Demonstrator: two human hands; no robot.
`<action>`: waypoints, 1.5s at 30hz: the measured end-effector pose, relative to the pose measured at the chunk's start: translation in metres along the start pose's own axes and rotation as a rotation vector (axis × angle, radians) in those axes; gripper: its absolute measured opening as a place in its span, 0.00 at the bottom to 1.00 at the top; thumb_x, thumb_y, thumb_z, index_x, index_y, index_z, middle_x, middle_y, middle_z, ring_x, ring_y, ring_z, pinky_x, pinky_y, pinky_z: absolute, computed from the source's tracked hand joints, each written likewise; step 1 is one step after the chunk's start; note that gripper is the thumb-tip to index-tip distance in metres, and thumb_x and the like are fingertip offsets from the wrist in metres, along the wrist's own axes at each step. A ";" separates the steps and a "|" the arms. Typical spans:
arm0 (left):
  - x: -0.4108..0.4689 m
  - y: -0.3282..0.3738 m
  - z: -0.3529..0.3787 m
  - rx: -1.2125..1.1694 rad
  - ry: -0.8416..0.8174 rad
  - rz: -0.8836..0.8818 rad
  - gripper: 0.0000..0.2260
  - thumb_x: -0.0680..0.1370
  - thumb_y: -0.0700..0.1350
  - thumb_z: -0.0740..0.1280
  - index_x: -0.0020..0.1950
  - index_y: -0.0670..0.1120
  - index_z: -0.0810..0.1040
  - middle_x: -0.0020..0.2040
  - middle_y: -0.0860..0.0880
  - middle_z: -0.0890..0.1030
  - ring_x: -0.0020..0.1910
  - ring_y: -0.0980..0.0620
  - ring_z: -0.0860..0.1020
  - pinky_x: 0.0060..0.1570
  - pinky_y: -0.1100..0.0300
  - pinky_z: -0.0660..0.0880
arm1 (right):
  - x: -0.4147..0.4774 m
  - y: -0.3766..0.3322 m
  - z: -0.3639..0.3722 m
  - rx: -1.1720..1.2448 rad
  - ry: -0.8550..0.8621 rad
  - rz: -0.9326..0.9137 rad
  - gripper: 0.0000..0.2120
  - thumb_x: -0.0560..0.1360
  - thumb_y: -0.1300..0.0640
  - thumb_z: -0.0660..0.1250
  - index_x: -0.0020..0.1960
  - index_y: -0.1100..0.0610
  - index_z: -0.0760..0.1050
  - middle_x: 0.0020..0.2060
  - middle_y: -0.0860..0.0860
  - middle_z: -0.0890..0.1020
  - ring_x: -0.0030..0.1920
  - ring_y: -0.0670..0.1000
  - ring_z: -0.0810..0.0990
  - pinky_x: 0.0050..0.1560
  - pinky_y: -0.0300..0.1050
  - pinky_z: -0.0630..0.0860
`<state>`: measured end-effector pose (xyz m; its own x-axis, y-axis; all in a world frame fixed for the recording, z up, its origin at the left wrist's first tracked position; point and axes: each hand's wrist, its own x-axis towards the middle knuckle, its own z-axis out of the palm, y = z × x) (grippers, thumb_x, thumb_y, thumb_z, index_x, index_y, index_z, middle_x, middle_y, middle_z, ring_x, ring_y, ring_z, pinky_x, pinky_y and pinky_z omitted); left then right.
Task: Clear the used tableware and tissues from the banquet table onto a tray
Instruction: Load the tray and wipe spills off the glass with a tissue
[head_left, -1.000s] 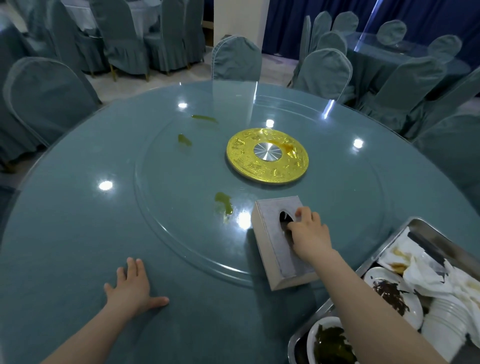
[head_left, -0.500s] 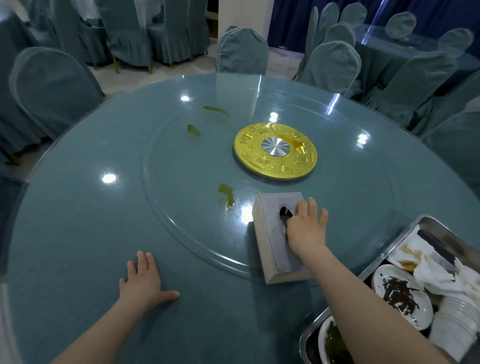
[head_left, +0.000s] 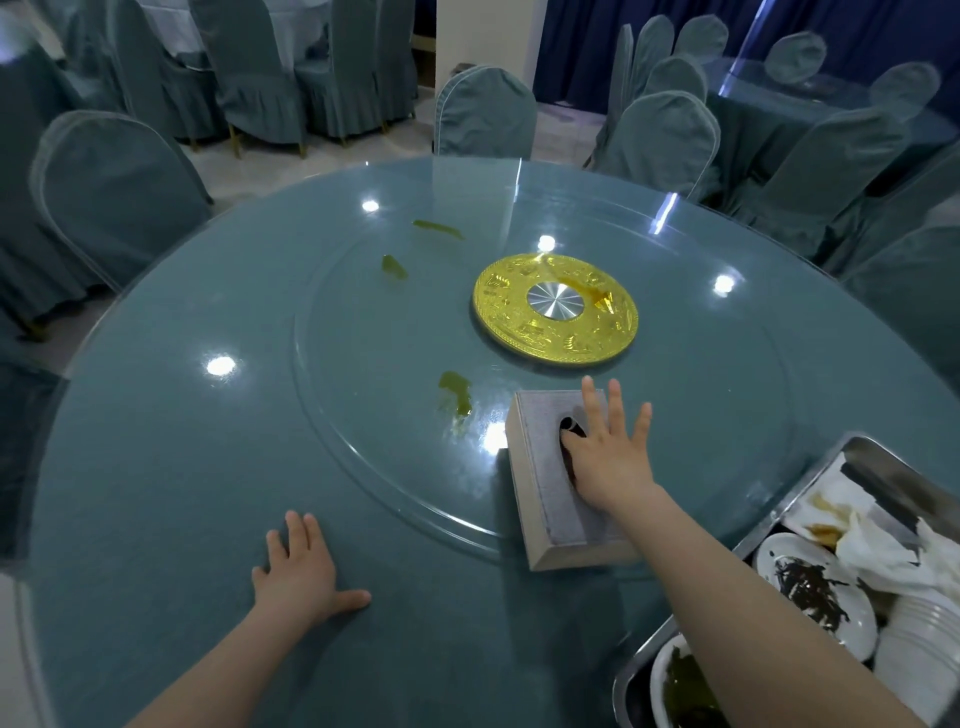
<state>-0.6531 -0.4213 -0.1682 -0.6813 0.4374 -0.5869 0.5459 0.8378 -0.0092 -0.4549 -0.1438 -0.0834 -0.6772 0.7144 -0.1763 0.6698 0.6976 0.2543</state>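
Tray (head_left: 789, 496), metal, at the near right edge of the counter (head_left: 156, 493); whether on it or beside it, cannot tell.

Contents, head view:
- Crumpled white tissues (head_left: 878, 545) heaped toward the far end, one stained brown.
- White plate (head_left: 810, 592) strewn with dark leaf scraps, just below the tissues.
- Stack of white dishes (head_left: 919, 639) at the right edge of view.
- White bowl (head_left: 685, 691) with wet green leaves at the nearest end, partly hidden by the right forearm.

Noted on the glass turntable (head_left: 363, 338): grey tissue box (head_left: 545, 467), lying flat near the rim, left of the tray and apart from it. Slot dark, contents not visible.

Right hand (head_left: 610, 462) laid palm down on the box top, over the slot. Fingers (head_left: 615, 410) straight and spread, released, grasping nothing.

Left hand (head_left: 298, 569) flat on the counter cloth, outside the turntable. Fingers straight, thumb out, likewise released.

Also on the turntable: gold disc (head_left: 519, 322) with silver hub at centre, and three green smears (head_left: 456, 392).

Covered chairs (head_left: 485, 111) ranged round the far side.
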 end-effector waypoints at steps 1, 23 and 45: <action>0.000 0.000 0.000 0.005 -0.002 -0.001 0.61 0.64 0.72 0.69 0.76 0.39 0.34 0.77 0.43 0.35 0.77 0.38 0.42 0.71 0.42 0.58 | 0.003 -0.002 -0.002 -0.028 -0.037 -0.014 0.14 0.76 0.59 0.62 0.61 0.50 0.72 0.74 0.58 0.29 0.70 0.66 0.24 0.57 0.73 0.22; -0.002 0.003 -0.003 0.024 -0.023 -0.007 0.61 0.65 0.70 0.69 0.76 0.39 0.34 0.77 0.42 0.35 0.77 0.38 0.42 0.72 0.41 0.57 | 0.005 -0.008 0.000 0.251 -0.011 0.115 0.08 0.77 0.61 0.62 0.40 0.54 0.75 0.78 0.52 0.46 0.77 0.61 0.37 0.72 0.70 0.41; 0.001 0.000 0.000 0.022 -0.019 -0.004 0.61 0.64 0.72 0.68 0.76 0.40 0.33 0.77 0.43 0.34 0.77 0.39 0.42 0.72 0.42 0.57 | -0.018 0.019 -0.001 0.578 0.193 0.110 0.12 0.79 0.55 0.62 0.61 0.49 0.76 0.76 0.55 0.57 0.76 0.58 0.48 0.73 0.54 0.56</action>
<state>-0.6543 -0.4209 -0.1689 -0.6741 0.4282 -0.6019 0.5544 0.8317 -0.0293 -0.4302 -0.1436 -0.0746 -0.6016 0.7987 0.0106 0.7588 0.5756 -0.3048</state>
